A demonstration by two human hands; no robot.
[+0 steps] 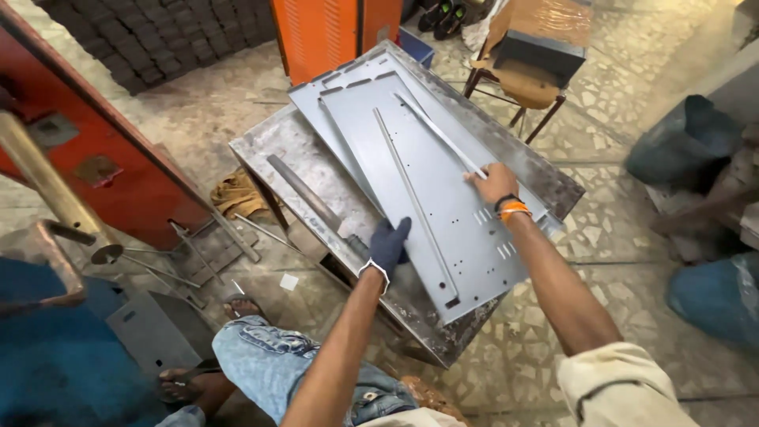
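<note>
A long grey sheet-metal panel (431, 182) with slots and small holes lies on a worn metal table (316, 170), stacked on other grey panels (316, 95). My left hand (389, 243), in a dark blue glove, rests on the panel's near left edge, fingers flat. My bare right hand (494, 182), with an orange and black wristband, presses on the panel's right side, fingertips on the end of a thin metal strip (439, 134) lying diagonally across it. A raised rib (411, 209) runs down the panel's length.
A long metal file or bar (304, 194) lies on the table left of the panels. A red machine (103, 150) with a lever stands at left, an orange cabinet (332, 32) behind, a chair (530, 71) with a box at back right. Another person sits at far right (715, 292).
</note>
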